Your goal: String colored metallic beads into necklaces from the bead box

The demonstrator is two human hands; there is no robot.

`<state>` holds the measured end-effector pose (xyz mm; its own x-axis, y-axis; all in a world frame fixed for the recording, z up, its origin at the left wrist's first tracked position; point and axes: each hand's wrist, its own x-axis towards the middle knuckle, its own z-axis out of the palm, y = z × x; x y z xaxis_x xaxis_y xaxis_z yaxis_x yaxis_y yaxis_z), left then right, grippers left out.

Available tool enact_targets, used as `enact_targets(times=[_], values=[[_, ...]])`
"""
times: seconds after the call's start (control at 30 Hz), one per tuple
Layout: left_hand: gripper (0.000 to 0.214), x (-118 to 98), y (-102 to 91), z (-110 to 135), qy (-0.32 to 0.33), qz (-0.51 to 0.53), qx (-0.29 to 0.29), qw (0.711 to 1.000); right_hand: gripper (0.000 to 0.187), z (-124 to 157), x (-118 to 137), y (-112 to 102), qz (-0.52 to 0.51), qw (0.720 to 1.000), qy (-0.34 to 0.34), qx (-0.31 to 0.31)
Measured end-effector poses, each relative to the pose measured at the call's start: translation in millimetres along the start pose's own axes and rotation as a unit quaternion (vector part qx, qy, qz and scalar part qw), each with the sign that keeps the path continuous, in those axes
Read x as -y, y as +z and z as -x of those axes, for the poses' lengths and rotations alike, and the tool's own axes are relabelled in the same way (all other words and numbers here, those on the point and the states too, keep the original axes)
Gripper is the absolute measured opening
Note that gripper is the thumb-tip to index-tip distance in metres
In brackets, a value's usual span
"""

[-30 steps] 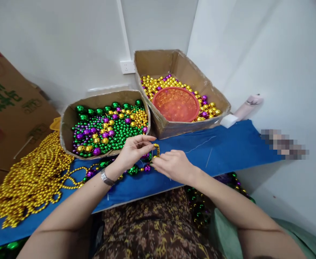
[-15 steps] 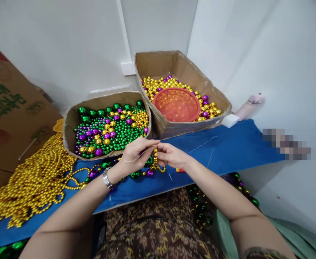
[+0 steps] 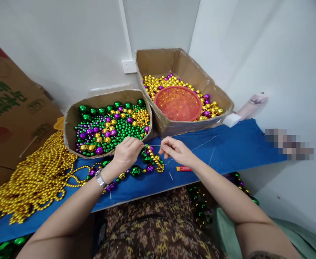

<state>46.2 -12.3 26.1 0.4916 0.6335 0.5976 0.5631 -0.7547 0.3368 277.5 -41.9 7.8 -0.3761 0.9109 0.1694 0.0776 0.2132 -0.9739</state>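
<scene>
Two hands (image 3: pixel 128 150) (image 3: pixel 176 150) hold one taut thread (image 3: pixel 155 145).

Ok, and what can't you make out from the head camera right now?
All in the head view:
- White thread: its grip points, hidden by the left hand and right hand.
- Whatever lies under the red plastic basket: basket covers it.
- Printed cardboard carton: cut off by left edge.
- Far-right object: pixelated.

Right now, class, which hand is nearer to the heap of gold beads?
Left. The left hand is right of the gold heap, not touching it; the right hand is farther right.
</scene>
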Motion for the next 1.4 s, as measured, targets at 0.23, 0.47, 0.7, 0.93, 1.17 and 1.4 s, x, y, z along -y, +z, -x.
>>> enact_targets(times=[0.23, 0.47, 0.7, 0.93, 1.17, 1.4], values=[[0.024, -19, -2.8, -2, -0.252, 0.432, -0.003, 0.866, 0.025, -4, -10, 0, 0.096, 0.995, 0.014, -0.031], [0.023, -25, 1.8, -19, -0.255, 0.612, -0.008, 0.748, 0.027, 0, -11, -5, 0.147, 0.989, 0.028, -0.012], [0.024, -26, 6.6, -21, -0.260, 0.626, -0.034, 0.735, 0.034, 14, 1, -6, -0.297, 0.941, 0.044, -0.159], [0.023, -32, -1.5, -31, -0.219, 0.583, -0.029, 0.781, 0.028, -1, 27, 1, -0.242, 0.959, -0.022, -0.147], [0.022, -41, -20.9, -57, -0.156, 0.518, -0.038, 0.840, 0.022, -14, 50, -12, 0.464, 0.863, -0.188, -0.063], [0.022, -70, -61.9, -116, -0.077, 0.527, -0.115, 0.838, 0.034, -54, 108, -35, 0.596, 0.747, -0.279, -0.092]])
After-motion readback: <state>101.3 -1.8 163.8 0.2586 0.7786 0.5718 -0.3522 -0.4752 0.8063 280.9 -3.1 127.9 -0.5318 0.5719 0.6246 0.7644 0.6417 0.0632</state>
